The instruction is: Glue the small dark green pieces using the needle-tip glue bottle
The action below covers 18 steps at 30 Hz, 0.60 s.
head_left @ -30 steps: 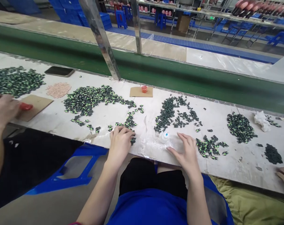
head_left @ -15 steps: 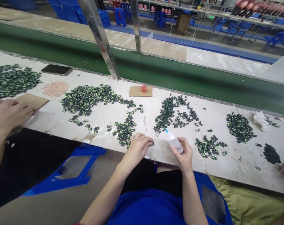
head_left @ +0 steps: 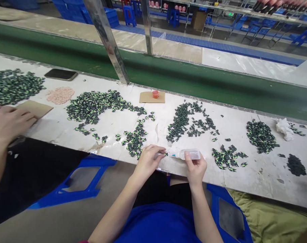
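Between the fingertips of my left hand point(head_left: 150, 158) is a small dark piece point(head_left: 166, 154), too small to make out fully. My right hand point(head_left: 196, 167) grips a clear squeeze bottle point(head_left: 190, 154) lying level, its thin blue-based needle tip pointing left at the piece. Whether the tip touches it I cannot tell. Just left of my left hand lies a heap of small black-and-green parts point(head_left: 135, 140). Beyond the bottle are scattered plain dark parts point(head_left: 180, 121), and to its right another pile of black-and-green parts point(head_left: 228, 157).
A red cup point(head_left: 155, 94) stands on a cardboard piece point(head_left: 145, 97) at the back. A larger part heap point(head_left: 90, 106), pink pieces point(head_left: 60, 95) and a phone point(head_left: 61, 74) are to the left, near a co-worker's hand point(head_left: 13, 121). A metal post point(head_left: 110, 44) rises behind the table.
My right hand has tipped the bottle from slanting up to level, bringing its tip down and left to the piece in my left hand. My left hand has hardly moved.
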{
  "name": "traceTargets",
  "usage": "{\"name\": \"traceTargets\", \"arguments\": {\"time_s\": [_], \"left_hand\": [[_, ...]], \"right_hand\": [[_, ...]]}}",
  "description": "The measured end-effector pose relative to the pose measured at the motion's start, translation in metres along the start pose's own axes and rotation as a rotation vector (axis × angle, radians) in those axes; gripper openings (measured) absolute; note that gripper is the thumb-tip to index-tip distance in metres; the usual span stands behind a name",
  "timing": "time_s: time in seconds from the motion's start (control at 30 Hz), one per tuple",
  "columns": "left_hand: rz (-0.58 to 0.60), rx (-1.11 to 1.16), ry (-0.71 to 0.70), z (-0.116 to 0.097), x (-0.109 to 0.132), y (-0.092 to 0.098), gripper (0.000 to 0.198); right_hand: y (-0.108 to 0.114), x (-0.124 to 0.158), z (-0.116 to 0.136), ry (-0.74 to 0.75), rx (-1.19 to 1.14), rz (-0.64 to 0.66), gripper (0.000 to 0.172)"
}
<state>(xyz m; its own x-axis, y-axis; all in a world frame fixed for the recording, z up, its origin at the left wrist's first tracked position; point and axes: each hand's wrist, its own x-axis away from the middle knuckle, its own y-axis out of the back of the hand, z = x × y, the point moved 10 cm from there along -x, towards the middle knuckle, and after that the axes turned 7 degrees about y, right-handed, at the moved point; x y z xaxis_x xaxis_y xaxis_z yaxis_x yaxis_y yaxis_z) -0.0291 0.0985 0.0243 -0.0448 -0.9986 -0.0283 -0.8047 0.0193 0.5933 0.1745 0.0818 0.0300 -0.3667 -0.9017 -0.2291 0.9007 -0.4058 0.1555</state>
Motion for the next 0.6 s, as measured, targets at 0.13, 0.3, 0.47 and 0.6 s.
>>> {"name": "traceTargets", "arguments": {"time_s": [0.13,0.3,0.47,0.6], "left_hand": [[-0.024,0.023,0.029,0.003,-0.001,0.002,0.013],[-0.033,0.008,0.033,0.003,-0.001,0.004,0.011],[-0.042,0.002,0.045,0.004,-0.001,0.004,0.010],[-0.049,-0.007,0.042,0.004,-0.001,0.004,0.008]], "right_hand": [[-0.007,0.004,0.003,0.013,0.046,0.021,0.029],[-0.012,0.006,-0.002,0.026,0.112,0.052,0.031],[-0.015,0.005,-0.003,0.032,0.129,0.070,0.032],[-0.015,0.005,-0.002,0.027,0.129,0.069,0.032]]}}
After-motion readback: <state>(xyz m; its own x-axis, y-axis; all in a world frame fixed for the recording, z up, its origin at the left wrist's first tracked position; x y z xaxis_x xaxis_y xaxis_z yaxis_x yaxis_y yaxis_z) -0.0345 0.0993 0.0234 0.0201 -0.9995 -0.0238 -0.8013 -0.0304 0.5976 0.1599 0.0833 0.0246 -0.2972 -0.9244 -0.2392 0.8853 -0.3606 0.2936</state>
